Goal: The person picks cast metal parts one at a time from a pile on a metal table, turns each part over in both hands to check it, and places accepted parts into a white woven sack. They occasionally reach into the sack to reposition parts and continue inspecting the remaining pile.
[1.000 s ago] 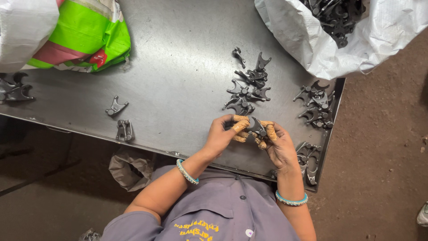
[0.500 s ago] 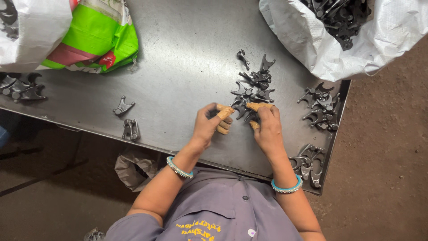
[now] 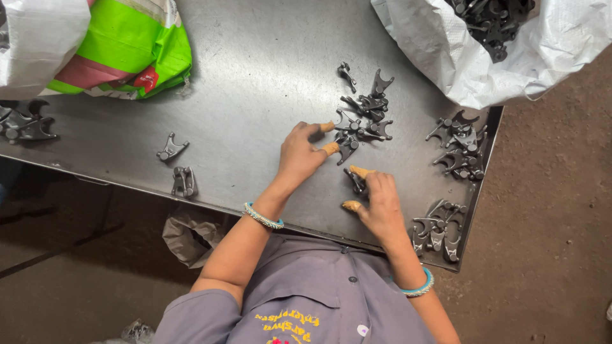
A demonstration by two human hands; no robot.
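A pile of dark forked metal parts [image 3: 364, 113] lies on the grey steel table [image 3: 255, 83]. My left hand [image 3: 301, 155], with tan finger caps, reaches into the pile's near side; its thumb and forefinger touch a part [image 3: 348, 149] without closing on it. My right hand [image 3: 381, 205] sits closer to the table's front edge. Its capped forefinger and thumb pinch one small forked part [image 3: 356, 183] against the tabletop. Both wrists wear turquoise bangles.
A white sack [image 3: 446, 64] full of the same parts stands at the back right. Two more part groups [image 3: 460, 145] [image 3: 436, 230] lie along the right edge. A green bag [image 3: 127, 51], loose parts [image 3: 171, 148] [image 3: 183, 181] and a cluster [image 3: 22, 124] are at the left.
The hands held one part together near the front edge, then moved to the pile. Now they have separated: the left stays at the pile, the right has drawn back with a part.
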